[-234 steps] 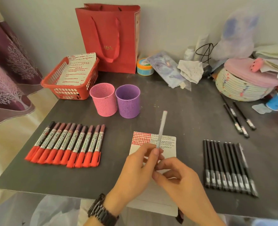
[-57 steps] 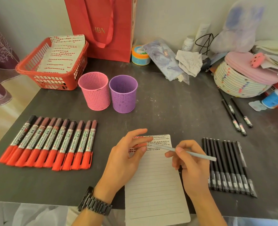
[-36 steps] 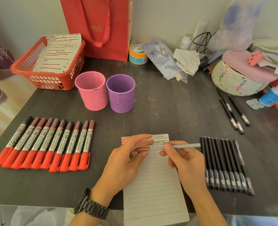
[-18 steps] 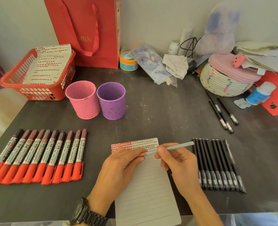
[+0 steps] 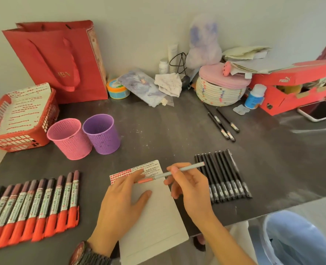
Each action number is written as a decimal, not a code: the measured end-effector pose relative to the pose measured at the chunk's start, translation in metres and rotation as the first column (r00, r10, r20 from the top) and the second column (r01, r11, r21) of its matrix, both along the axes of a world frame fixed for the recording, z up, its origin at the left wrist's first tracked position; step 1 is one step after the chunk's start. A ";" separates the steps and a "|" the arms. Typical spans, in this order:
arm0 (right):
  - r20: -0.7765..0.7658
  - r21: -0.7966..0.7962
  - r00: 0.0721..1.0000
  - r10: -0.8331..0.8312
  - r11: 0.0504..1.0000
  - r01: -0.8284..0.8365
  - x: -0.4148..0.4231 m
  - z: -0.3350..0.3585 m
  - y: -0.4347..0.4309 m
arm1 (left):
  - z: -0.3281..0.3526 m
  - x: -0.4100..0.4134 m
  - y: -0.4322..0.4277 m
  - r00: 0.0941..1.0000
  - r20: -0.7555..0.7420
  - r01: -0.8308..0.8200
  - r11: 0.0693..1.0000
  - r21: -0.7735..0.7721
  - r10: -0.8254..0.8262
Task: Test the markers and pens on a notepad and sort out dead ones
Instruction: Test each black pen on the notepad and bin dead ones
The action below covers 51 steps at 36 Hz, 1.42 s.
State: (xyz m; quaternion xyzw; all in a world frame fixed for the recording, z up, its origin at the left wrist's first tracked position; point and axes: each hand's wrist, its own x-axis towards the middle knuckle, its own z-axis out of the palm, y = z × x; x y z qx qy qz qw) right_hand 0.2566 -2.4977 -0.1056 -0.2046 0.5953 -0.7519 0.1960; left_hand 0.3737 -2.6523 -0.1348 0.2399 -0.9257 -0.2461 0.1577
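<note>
You're wearing a chunky dark watch (image 5: 87, 255) on your left wrist: round case, face glinting reddish, band running in dark, metal-looking links. Right forearm (image 5: 230, 243) is showing bare down to the frame edge. Left hand (image 5: 120, 203) and right hand (image 5: 193, 190) are showing bare too, nails looking short and plain.

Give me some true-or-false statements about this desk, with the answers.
1. The right hand holds a grey pen. True.
2. The left hand is lifted clear of the notepad. False: it rests flat on it.
3. Pens stick out of the pink cup and purple cup. False: nothing sticks out of either.
4. The red markers lie in a row left of the notepad. True.
5. Beyond the black pen row lie three loose pens. True.
</note>
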 end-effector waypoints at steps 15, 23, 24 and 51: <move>0.175 -0.184 0.973 -0.151 0.966 0.183 -0.029 0.032 0.178 | 0.044 -0.054 0.029 0.963 0.106 0.262 0.953 -0.150 -0.248; 0.244 -0.017 0.769 -0.590 0.791 0.612 -0.043 0.006 0.270 | 0.065 -0.144 0.106 0.823 0.072 0.563 0.790 -0.244 -0.564; 0.247 0.004 0.722 -0.647 0.745 0.667 -0.043 0.000 0.278 | 0.065 -0.155 0.120 0.797 0.080 0.597 0.762 -0.249 -0.599; 0.621 0.733 0.040 -0.783 0.598 0.325 -0.122 -0.314 0.351 | 0.002 -0.261 0.275 0.553 0.265 0.833 0.520 -0.189 -0.790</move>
